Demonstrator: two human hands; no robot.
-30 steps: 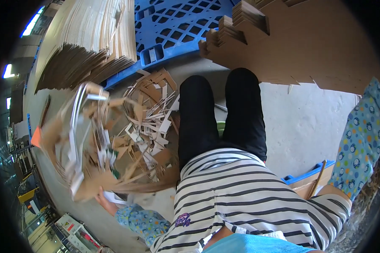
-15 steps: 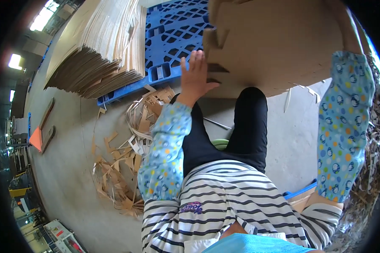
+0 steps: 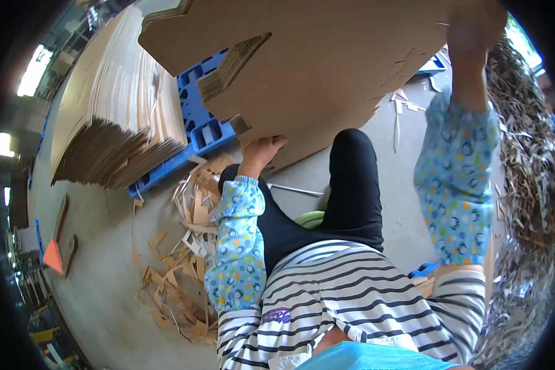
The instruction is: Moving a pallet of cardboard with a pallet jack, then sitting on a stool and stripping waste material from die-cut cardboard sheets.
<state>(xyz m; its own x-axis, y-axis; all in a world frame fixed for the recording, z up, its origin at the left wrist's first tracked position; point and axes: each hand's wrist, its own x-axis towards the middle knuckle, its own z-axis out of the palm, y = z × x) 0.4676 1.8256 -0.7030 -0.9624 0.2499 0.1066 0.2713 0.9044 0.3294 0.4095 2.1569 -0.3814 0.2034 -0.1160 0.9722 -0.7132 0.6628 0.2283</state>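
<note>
A thick stack of die-cut brown cardboard sheets (image 3: 327, 68) stretches across the top, notched along its left end and tilted over my knees. My left hand (image 3: 260, 153) grips its near left corner; the thumb lies on the top and the other fingers are hidden. At the far right end of the stack is my right hand (image 3: 478, 28), smeared by motion, so its fingers cannot be made out. To the left, a taller pile of cardboard sheets (image 3: 114, 102) stands on a blue plastic pallet (image 3: 206, 134), partly covered by the tilted stack.
Cardboard offcuts (image 3: 172, 271) litter the floor left of my legs. A large heap of shredded strips (image 3: 524, 135) rises along the right. Something green and rounded (image 3: 308, 219) shows between my thighs. An orange piece (image 3: 53, 256) lies on the floor at far left.
The cardboard stack has shifted left and now covers much of the pallet. My left hand has gone from spread fingers to gripping its corner. My right hand has moved left with the stack.
</note>
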